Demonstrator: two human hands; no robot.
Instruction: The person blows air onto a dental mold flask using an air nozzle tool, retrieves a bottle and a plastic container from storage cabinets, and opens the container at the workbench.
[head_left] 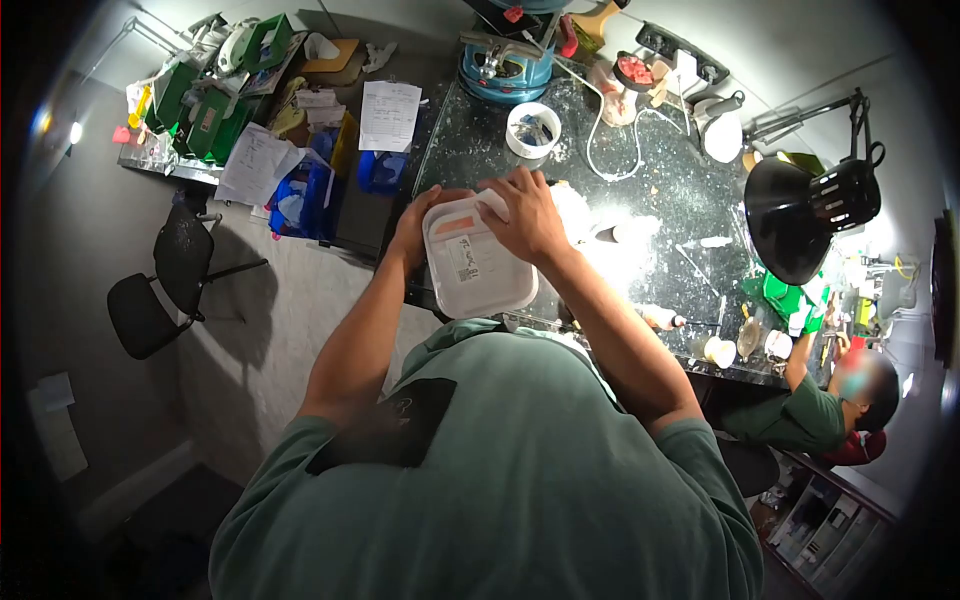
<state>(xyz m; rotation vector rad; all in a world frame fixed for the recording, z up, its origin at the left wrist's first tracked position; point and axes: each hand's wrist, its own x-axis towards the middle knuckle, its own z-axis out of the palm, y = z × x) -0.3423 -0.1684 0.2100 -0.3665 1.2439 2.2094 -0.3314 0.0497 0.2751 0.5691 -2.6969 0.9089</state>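
A clear, whitish plastic container (482,283) with rounded corners is held in front of my chest, at the near edge of the dark bench. Handwriting, a small printed code and an orange strip show on it. My left hand (422,222) is closed around its left side and far corner. With bent fingers, my right hand (527,215) grips the far right part of the same container. Something whitish shows beneath those fingers, but I cannot tell whether it is a separate piece. The fingertips of both hands are partly hidden.
A white tub (533,131) of small items stands beyond my hands, near a blue machine (505,75). A black lamp (790,220) hangs over the speckled bench (660,165). Blue bins (300,200) and papers lie left. A co-worker (815,410) sits right; a chair (150,310) stands left.
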